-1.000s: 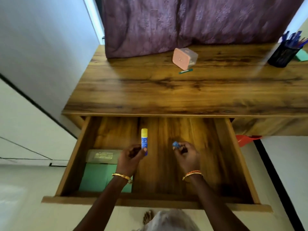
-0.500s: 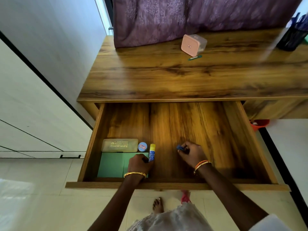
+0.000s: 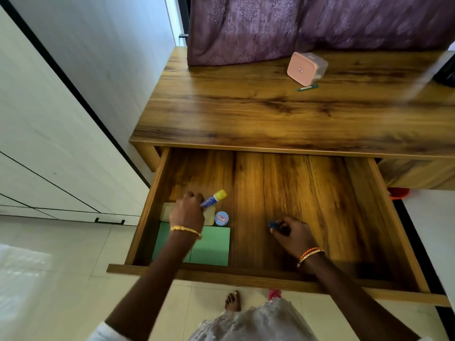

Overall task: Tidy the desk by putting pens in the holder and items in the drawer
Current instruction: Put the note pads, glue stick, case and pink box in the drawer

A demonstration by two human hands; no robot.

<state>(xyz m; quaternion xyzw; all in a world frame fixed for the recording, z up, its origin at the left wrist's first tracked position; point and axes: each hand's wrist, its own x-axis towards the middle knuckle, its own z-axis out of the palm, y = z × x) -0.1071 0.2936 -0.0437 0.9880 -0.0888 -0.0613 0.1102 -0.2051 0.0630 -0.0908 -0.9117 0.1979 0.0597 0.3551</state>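
Putting small things in the open drawer [image 3: 157, 183], that looks like the step in hand.

At the drawer's 8 o'clock corner: green pad [image 3: 211, 244] lying flat, pale case [image 3: 166, 211] just behind it, small round blue tin [image 3: 221, 218] beside the case.

Over the case: left hand [image 3: 188, 214], fingers curled round a glue stick [image 3: 213, 198]. Blue tube, yellow cap, cap end pointing to 2 o'clock, tilted up, not yet lying down.

Next move, most likely: lower the stick onto bare wood near the tin, then let go. Calls for a soft set-down, since a round stick may roll.

Near the drawer's middle, toward 6 o'clock: right hand [image 3: 293, 236], low by the floor of the drawer, fingertips pinching a small blue thing [image 3: 273, 225]. Too blurred to name; maybe a cap or a sharpener. Touching the wood or just above it, cannot tell.

Up on the desk [image 3: 246, 114], at 1 o'clock: pink box [image 3: 304, 68] on its side, thin green stick [image 3: 307, 88] just in front. Both not put away yet.
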